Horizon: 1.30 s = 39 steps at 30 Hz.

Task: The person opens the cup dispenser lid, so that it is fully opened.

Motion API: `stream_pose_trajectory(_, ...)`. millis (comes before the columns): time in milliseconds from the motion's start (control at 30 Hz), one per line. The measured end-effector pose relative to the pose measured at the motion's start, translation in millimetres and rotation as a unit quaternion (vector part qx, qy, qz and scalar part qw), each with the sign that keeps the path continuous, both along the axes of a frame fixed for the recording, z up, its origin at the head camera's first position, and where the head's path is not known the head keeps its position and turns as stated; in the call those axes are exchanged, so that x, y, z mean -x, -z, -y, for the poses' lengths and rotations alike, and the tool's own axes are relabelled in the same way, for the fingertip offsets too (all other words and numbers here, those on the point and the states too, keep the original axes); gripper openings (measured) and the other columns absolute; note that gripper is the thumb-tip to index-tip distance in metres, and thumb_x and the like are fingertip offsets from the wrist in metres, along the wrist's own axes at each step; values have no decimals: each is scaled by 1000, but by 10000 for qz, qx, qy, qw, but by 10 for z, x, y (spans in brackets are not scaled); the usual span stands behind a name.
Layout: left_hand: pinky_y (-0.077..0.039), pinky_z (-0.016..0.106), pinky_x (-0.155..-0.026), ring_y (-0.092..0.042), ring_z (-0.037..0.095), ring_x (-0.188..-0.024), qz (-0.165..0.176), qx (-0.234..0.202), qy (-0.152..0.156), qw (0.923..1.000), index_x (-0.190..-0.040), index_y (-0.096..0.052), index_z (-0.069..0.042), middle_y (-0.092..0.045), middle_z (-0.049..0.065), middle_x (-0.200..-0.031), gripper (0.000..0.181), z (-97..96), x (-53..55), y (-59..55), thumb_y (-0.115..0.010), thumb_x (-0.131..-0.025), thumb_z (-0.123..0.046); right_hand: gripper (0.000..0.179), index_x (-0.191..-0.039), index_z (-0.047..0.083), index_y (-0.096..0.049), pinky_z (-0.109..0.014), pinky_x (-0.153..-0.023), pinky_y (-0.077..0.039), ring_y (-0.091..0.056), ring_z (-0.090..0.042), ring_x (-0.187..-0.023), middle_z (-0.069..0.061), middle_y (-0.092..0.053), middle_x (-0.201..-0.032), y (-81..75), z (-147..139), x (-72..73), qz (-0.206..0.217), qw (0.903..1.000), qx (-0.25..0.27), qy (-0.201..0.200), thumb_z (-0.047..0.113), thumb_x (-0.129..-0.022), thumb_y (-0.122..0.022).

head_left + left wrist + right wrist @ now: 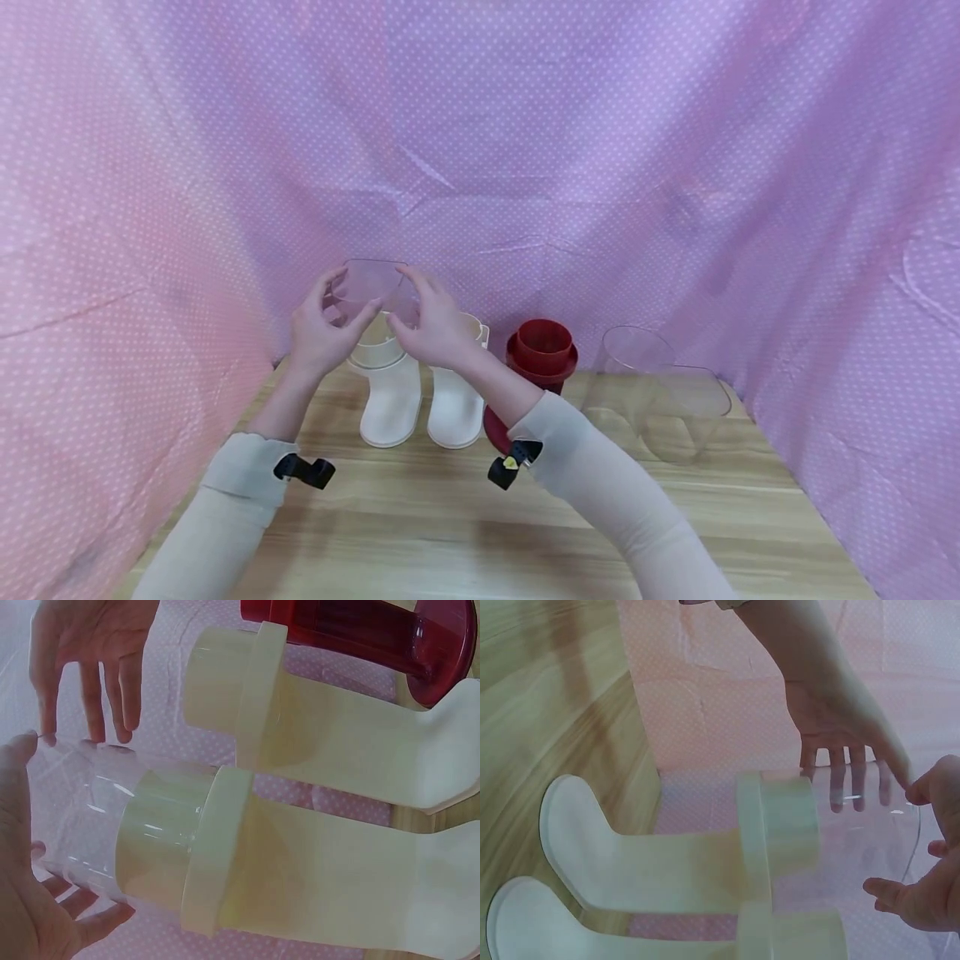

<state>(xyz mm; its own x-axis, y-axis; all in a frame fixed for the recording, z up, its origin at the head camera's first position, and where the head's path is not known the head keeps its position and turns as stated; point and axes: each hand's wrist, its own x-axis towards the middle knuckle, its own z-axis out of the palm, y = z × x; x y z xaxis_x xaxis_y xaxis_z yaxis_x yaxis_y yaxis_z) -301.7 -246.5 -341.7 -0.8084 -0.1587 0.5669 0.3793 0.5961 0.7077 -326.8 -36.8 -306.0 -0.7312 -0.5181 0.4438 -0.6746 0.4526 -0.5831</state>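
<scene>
A clear plastic cylinder [367, 282] with an open top stands upright over the cream-coloured collar of a white curved stand [390, 408]. In the left wrist view the collar [161, 840] shows through the cylinder's clear wall. My left hand [318, 333] grips the cylinder from the left, thumb at its upper rim and fingers along its side. On the opposite side my right hand [442, 333] holds it, with the thumb near the rim. From the right wrist view, the left fingers [838, 780] are visible through the plastic.
A second white stand [455, 412] is right beside the first. Further right comes a red stand [542, 346] with a round base, partly behind my right forearm. Two more clear cylinders [637, 358] are on the wooden table [420, 533] at the right. Pink dotted cloth [480, 125] surrounds the table.
</scene>
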Motion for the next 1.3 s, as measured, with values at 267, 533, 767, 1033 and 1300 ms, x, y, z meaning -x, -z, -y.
stream_pose_trajectory(267,-34,69,-125,-43,52,-148,-19,-649,914,9937,-164,-32,0,-42,29,-163,71,142,-17,166,-62,-102,-19,82,-166,14,-30,-52,-118,-50,-53,-37,-143,-18,-37,-169,147,236,5,297,9995,46,-18,24,-98,-75)
stream_pose_trajectory(533,-54,57,-111,-58,49,-137,-139,-657,446,9967,-157,-48,-1,-60,28,-148,64,103,-153,125,-70,-100,-17,70,-156,12,-48,-33,-104,-60,-62,-34,-138,-16,-55,-157,183,201,27,-35,9970,734,-230,17,-95,-81)
stream_pose_trajectory(767,-52,1,-74,-71,53,-116,-782,-89,-144,9968,-155,-53,-5,-68,27,-139,71,-124,-472,-157,-81,-92,-21,66,-153,19,-55,-27,-94,-64,-71,-33,-127,-12,-56,-158,-62,-153,-188,204,9923,1098,-532,20,-93,-84)
stream_pose_trajectory(1033,-64,23,-70,-76,44,-112,-971,314,673,9925,-158,-49,-10,-68,19,-142,75,-640,-921,-417,-84,-92,-15,68,-151,20,-59,-29,-87,-66,-75,-30,-119,-3,-60,-153,-397,-902,-593,-26,9917,1081,-697,14,-90,-87)
stream_pose_trajectory(1300,-66,26,-74,-75,37,-117,-1145,541,1511,9804,-160,-42,-3,-64,18,-149,88,-1089,-1113,-395,-88,-86,-10,73,-149,20,-60,-26,-85,-65,-74,-21,-114,0,-63,-146,-430,-1556,-931,-482,9954,771,-301,9,-84,-91)
